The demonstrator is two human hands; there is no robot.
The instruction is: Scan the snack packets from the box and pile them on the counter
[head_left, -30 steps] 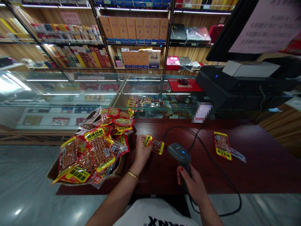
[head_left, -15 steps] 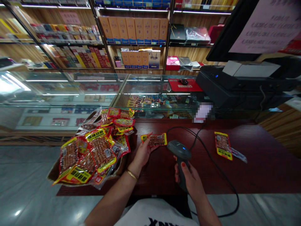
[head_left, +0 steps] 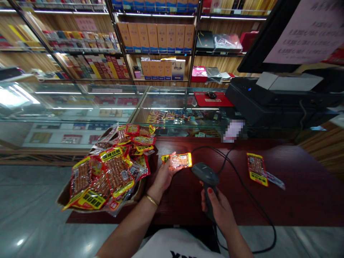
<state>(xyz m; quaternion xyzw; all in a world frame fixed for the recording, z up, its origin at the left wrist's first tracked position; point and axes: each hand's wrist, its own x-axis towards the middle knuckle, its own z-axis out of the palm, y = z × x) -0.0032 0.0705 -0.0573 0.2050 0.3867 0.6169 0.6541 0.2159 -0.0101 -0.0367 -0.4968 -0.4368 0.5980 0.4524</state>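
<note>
My left hand (head_left: 164, 175) is closed on the left part of a snack packet (head_left: 180, 161) with red and yellow edges and brown sticks showing through clear film. Bright light falls on the packet's face. My right hand (head_left: 217, 206) wraps round the handle of a dark grey barcode scanner (head_left: 205, 173), whose head points left at the packet, a small gap apart. Left of my hands, a box (head_left: 63, 197) is heaped with several similar packets (head_left: 118, 172). Another snack packet (head_left: 257, 169) lies on the brown table to the right, partly over a clear strip-like wrapper (head_left: 276, 180).
The scanner's black cable (head_left: 248, 190) loops over the brown table (head_left: 303, 193) and past its front edge. Behind stand a glass display counter (head_left: 107, 114), a red mat (head_left: 223, 99) with a mouse (head_left: 211, 95), and a monitor (head_left: 258, 43) above dark equipment. Stocked shelves line the wall.
Bright light from the scanner now shows on the packet, and the blue light on the scanner's top is no longer visible. Both hands keep their holds; the view has shifted slightly.
</note>
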